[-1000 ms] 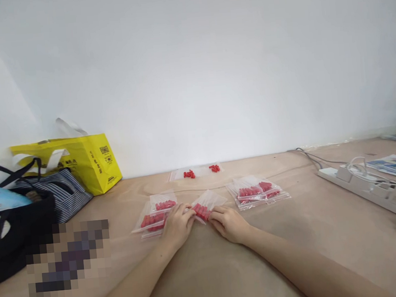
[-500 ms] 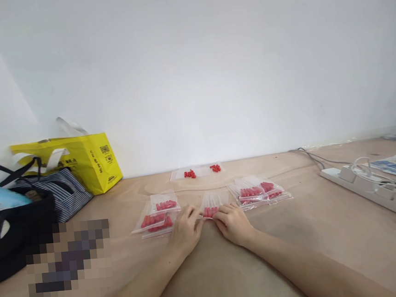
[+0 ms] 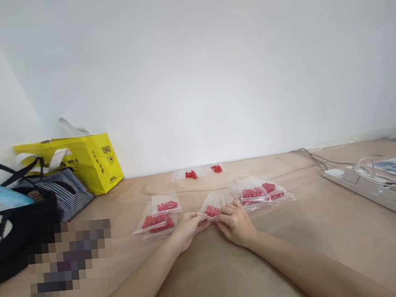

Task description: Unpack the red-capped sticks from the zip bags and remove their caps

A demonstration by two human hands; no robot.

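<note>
In the middle of the table lies a clear zip bag [image 3: 211, 202] with several small red pieces and thin clear parts in it. Its near edge is pinched by my left hand [image 3: 188, 230] from the left and by my right hand [image 3: 235, 221] from the right; the fingertips of both hands are close together. Left of my hands lies a group of filled zip bags [image 3: 158, 216] with red pieces. To the right, another pile of filled zip bags [image 3: 260, 191] overlaps. The red pieces' exact kind is too small to make out.
By the wall lies a flat clear bag [image 3: 203, 172] with two clusters of red pieces on it. A yellow bag [image 3: 102, 161], a striped pouch [image 3: 70, 192] and a black bag [image 3: 26, 242] stand left. A white power strip [image 3: 371, 189] with cables lies right.
My left hand has turned and drawn back a little along the bag's near edge. The bag now lies slightly tilted, more of it showing. My right hand stays at its corner.
</note>
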